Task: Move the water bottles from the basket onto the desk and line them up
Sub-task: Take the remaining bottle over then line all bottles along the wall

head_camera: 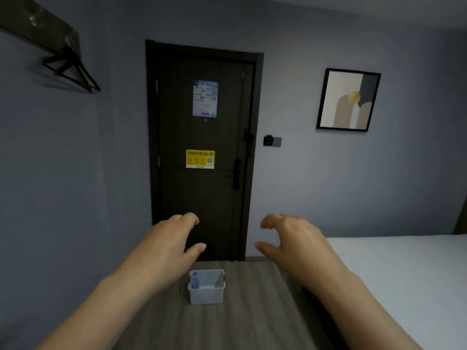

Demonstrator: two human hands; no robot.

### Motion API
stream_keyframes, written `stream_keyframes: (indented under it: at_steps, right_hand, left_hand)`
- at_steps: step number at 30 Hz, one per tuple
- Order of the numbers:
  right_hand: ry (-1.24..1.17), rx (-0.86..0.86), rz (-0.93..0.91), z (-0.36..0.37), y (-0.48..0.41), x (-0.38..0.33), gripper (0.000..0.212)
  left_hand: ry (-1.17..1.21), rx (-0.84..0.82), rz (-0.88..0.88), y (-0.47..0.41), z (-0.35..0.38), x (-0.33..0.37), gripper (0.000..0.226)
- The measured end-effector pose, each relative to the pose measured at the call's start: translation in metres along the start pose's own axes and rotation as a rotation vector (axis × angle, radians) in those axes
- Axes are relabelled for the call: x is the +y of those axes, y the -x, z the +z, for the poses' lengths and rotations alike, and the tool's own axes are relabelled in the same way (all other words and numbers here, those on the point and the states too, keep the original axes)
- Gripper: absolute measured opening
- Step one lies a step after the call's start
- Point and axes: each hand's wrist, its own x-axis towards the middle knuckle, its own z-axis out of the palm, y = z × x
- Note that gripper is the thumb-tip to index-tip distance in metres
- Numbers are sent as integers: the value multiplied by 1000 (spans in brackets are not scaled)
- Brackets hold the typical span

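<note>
white basket (206, 295), bottle (194, 280) inside, below left hand (171, 239) and right hand (294, 238), both relaxed, empty.

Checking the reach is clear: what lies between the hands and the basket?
Nothing, in the head view: left hand and right hand hang empty, apart from the basket; only bare wood-grain surface shows around it.

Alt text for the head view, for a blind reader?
An empty left hand and right hand, fingers loosely curled, reach above a white basket on a wooden surface; a water bottle stands in its left end. Behind: a dark door and framed picture.
</note>
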Motion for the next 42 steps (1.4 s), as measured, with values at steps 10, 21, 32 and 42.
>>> stream_keyframes:
  at_steps: [10,21,32,42]
  right_hand:
    - [-11,-43,21,88,-151,35,43]
    - [-31,-94,5,183,-360,113,44]
    - [-26,-224,-41,303,-532,128,41]
    - [-28,-333,41,414,-675,126,39]
  left_hand:
    - [5,-101,-3,-142,75,-86,50]
    - [-34,-114,-86,-328,158,-157,49]
    - [-23,-190,-172,-469,238,-275,50]
    - [13,-311,-174,-598,303,-400,46]
